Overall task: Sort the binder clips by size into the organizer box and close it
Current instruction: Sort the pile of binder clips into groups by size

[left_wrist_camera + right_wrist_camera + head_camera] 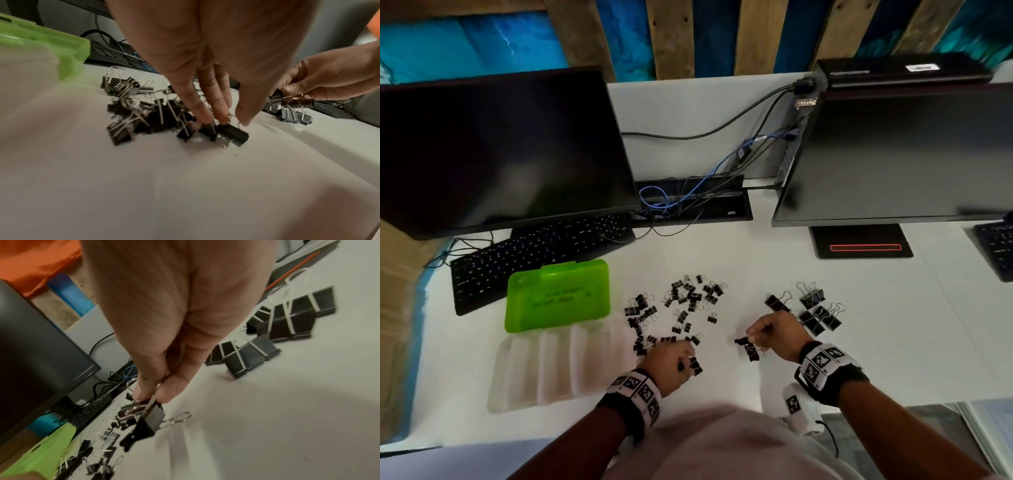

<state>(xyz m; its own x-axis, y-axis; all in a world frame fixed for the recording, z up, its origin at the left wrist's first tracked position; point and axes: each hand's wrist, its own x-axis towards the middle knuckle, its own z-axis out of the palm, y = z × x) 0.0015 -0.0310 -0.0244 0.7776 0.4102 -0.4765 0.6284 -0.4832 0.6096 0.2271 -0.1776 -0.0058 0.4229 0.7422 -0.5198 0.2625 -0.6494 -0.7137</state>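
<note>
The organizer box lies open at the left, its green lid (558,294) folded back behind the clear compartmented base (551,363). Black binder clips are spread on the white desk: small ones (688,294) in the middle, medium ones (640,315) nearer the box, large ones (818,311) on the right. My left hand (688,359) reaches down with nearly straight fingers (202,113), whose tips touch a medium clip (233,134) lying on the desk. My right hand (156,394) pinches a wire handle between thumb and forefinger, and a small cluster of medium clips (148,418) hangs from it.
Two dark monitors (500,147) (893,150) stand at the back, with a cable tray (691,198) between them. A black keyboard (534,253) lies just behind the green lid. The desk's front edge (893,402) runs close to my body.
</note>
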